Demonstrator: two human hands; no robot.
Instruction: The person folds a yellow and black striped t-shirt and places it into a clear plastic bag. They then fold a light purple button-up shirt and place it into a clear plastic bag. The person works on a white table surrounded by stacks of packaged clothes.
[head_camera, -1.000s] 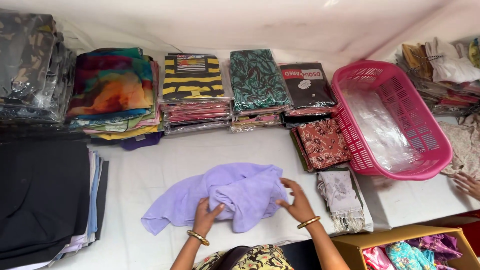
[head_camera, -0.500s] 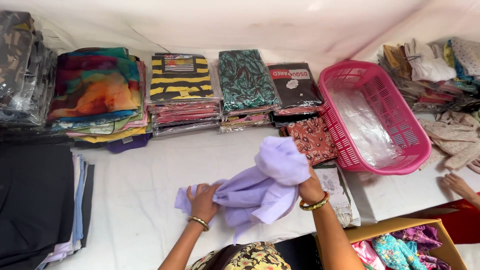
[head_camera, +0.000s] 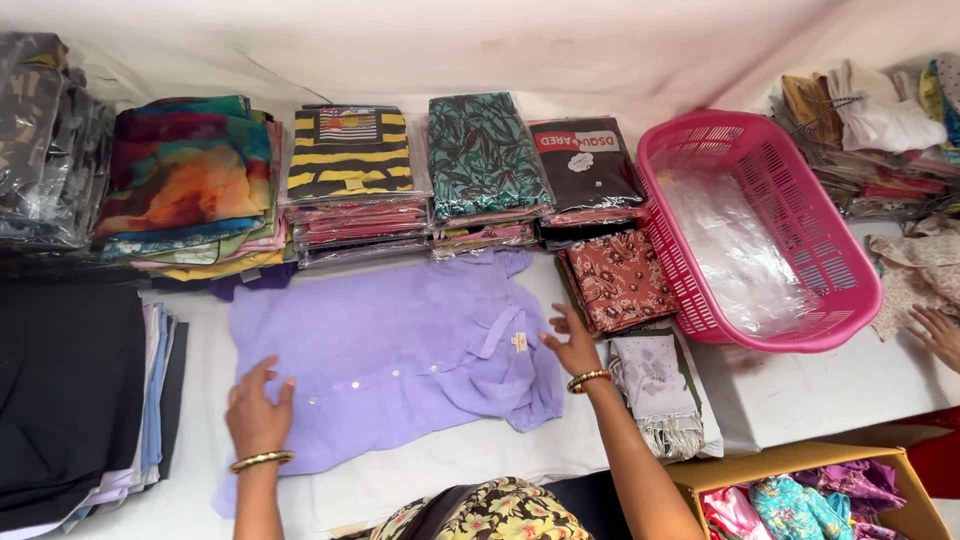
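A lilac button-front shirt (head_camera: 400, 350) lies spread flat on the white-covered table, collar to the right, with a small tag near the collar. My left hand (head_camera: 258, 412) rests with fingers apart on the shirt's lower left part. Over the collar end sits my right hand (head_camera: 574, 345), fingers spread, touching the cloth. Both wrists wear gold bangles. Neither hand grips anything.
Stacks of bagged folded garments (head_camera: 350, 170) line the back. Dark folded cloth (head_camera: 70, 390) is piled at left. A pink plastic basket (head_camera: 845, 290) with clear bags stands right, patterned folded cloths (head_camera: 620, 280) beside it. A cardboard box (head_camera: 800, 490) of clothes sits bottom right. Another person's hand (head_camera: 940, 335) shows at far right.
The bunched lilac shirt was lifted by my right hand, then shaken out and laid flat. Both hands have let go and now rest open on it.
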